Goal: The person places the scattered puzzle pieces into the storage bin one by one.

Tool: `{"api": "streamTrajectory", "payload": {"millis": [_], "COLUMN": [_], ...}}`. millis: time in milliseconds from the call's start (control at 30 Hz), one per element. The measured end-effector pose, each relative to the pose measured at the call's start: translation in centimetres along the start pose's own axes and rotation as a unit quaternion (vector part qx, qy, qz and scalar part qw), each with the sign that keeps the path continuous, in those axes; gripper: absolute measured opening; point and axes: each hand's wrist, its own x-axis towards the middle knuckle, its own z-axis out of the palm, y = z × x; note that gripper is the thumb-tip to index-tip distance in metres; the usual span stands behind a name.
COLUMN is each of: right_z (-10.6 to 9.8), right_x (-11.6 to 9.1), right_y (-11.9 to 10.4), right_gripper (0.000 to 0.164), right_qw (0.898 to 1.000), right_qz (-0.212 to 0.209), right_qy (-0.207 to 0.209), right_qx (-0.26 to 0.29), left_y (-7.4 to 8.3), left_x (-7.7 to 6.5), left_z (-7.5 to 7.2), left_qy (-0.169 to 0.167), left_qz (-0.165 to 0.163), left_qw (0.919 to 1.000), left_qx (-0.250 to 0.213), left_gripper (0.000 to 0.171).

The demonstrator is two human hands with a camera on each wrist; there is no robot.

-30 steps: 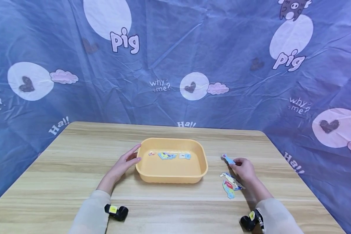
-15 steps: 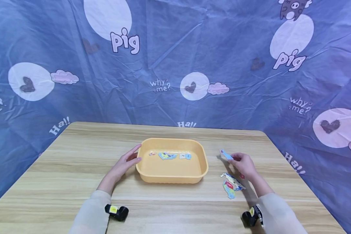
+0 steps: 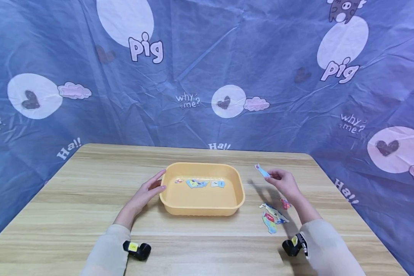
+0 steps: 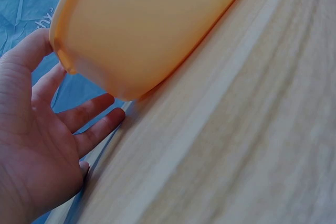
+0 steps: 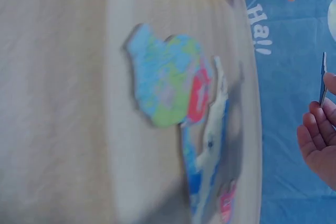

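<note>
A thin, light-blue printed cut-out (image 3: 263, 172), with a pinkish patch on its far-left end, is raised above the table (image 3: 193, 245), right of the yellow tray (image 3: 201, 211). The right hand (image 3: 285, 183) pinches it between thumb and fingers — its print is perhaps too edge-on to read from the wrist. The left hand (image 3: 144, 196) touches the tray's left rim, fingers loosely spread. The tray's right wall stands between the cut-out and three small patches of pieces inside. Near the right forearm lie a long cream-and-blue piece (image 3: 277, 214), a green-and-blue piece (image 3: 270, 226) and a red one (image 3: 285, 204).
</note>
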Motion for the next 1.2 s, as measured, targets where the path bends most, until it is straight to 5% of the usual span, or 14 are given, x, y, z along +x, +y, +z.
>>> {"api": "streamTrajectory", "payload": {"millis": [667,867,1200], "right_z": [3.8,5.9,7.8], "right_x": [2.2,2.7,2.6], "right_y": [-5.0,-6.6,-8.0], "right_gripper": [0.034,0.022,0.019], "right_qw": [0.996,0.994,0.993], "right_qz": [-0.058,-0.081,-0.079], "right_qy": [-0.049,-0.045,-0.059], "right_qx": [0.046,0.056,0.062], "left_y": [-0.1,-0.3,0.1], "left_x": [-0.1,-0.1,-0.1], "left_z": [-0.2,-0.1,0.0], "left_qy": [-0.005,-0.001,-0.001], "left_qz": [0.005,0.002,0.005], "left_qw": [0.9999,1.0000,1.0000], "left_qx": [0.010,0.008,0.006], "left_gripper": [0.057,0.056,0.057]}}
